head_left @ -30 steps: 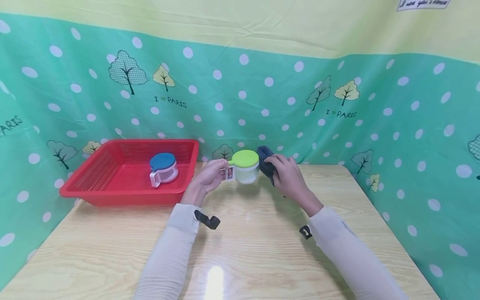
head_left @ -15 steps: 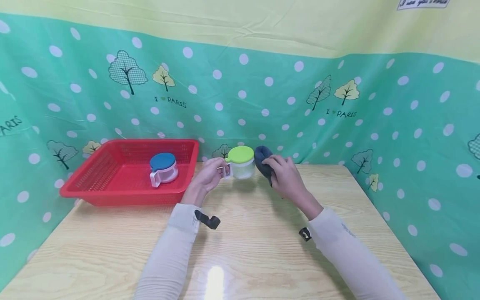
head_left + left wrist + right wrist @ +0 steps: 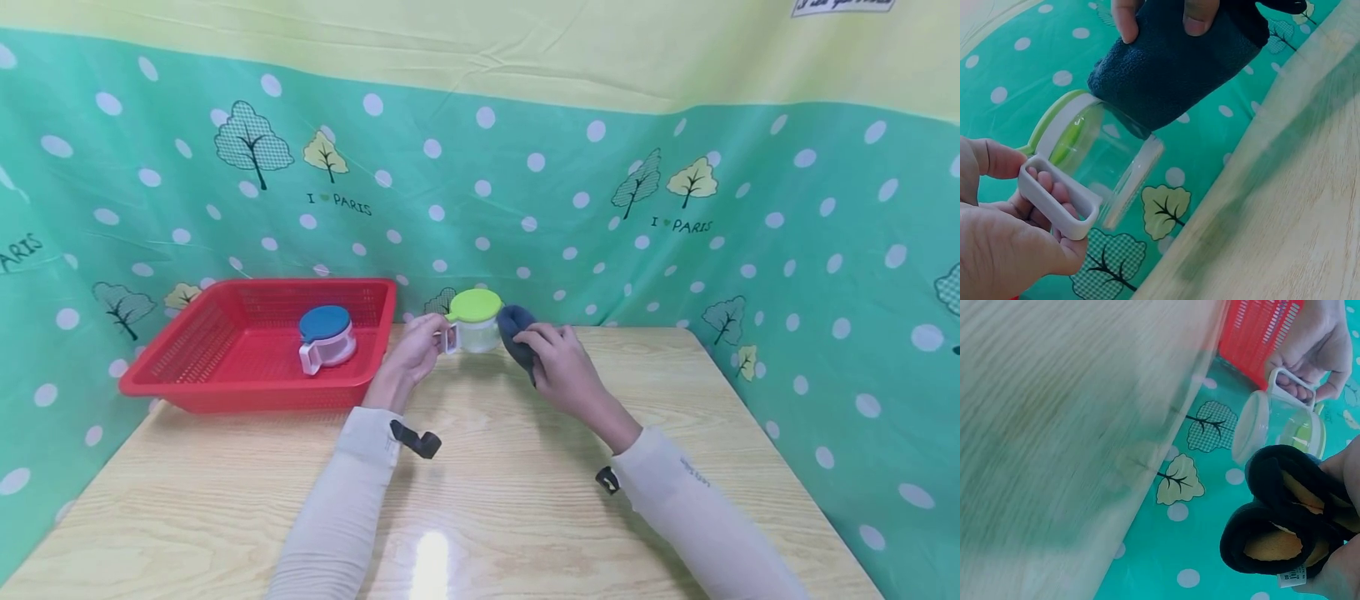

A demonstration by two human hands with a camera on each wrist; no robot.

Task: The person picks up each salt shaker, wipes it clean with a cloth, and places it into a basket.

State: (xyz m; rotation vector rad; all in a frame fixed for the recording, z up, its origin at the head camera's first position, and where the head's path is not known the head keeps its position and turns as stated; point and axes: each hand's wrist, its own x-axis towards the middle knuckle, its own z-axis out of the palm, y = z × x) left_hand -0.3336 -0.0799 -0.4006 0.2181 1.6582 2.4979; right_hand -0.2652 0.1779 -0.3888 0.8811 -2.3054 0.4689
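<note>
My left hand (image 3: pixel 414 350) grips the white handle of a clear seasoning jar (image 3: pixel 478 335) with a lime-green lid (image 3: pixel 476 305), above the table near its back edge. In the left wrist view, fingers curl through the handle (image 3: pixel 1060 199). My right hand (image 3: pixel 567 372) pinches a folded dark blue cloth (image 3: pixel 517 337). The cloth (image 3: pixel 1179 69) lies against the jar's side, covering part of its wall. Seen from the right wrist, the cloth (image 3: pixel 1275 509) forms two loops with an orange-tan inside and a small white tag.
A red plastic basket (image 3: pixel 255 392) stands at the back left of the wooden table (image 3: pixel 480 475). Inside it sits a similar jar (image 3: pixel 330 346) with a blue lid. A green dotted curtain (image 3: pixel 480 200) hangs close behind the table.
The lime-lidded jar has moved a little left and farther back in my left hand. My right hand has brought the cloth left, closing the small gap to the jar's side.
</note>
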